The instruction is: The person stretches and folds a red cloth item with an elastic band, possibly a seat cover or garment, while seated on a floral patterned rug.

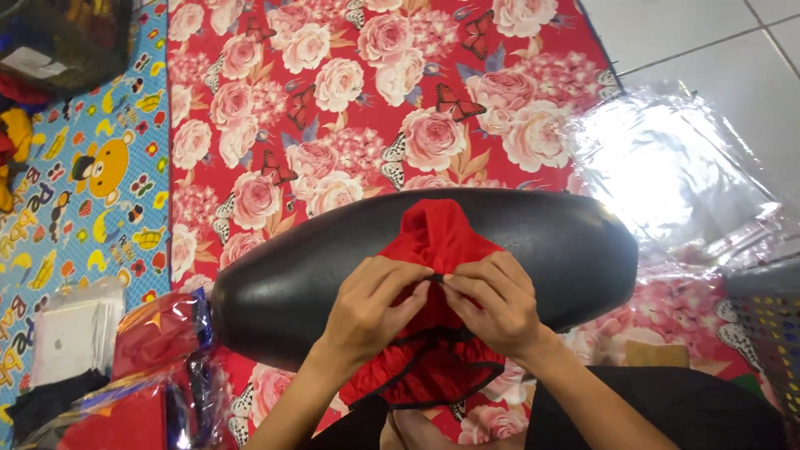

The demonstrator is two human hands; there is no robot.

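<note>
Floor covering: red cloth printed with pink roses and butterflies, spread beyond and beneath both hands; white tiled floor past it, far off to the right of the hands.

Item 1: long black padded form, oval, lying crosswise directly under the hands and reaching out past both of them.

Item 2: red fabric piece with dark edging, bunched over the middle of the black form and hanging toward the person below the wrists.

Left hand: fingers curled narrow, pinching the dark edging of the red fabric at its centre.

Right hand: likewise closed in a pinch on the same edging; fingertips of the two hands nearly touching.

Item 3: clear plastic wrap, crumpled and shiny, beyond the right hand and off to its right.

Item 4: packets of red goods in clear wrapping, just left of the left forearm.

Item 5: small stack of pale flat packets, farther left of those.

Item 6: blue play mat with cartoon figures, well left of the left hand.

Item 7: grey perforated basket, at the right edge, beside the right forearm.
</note>
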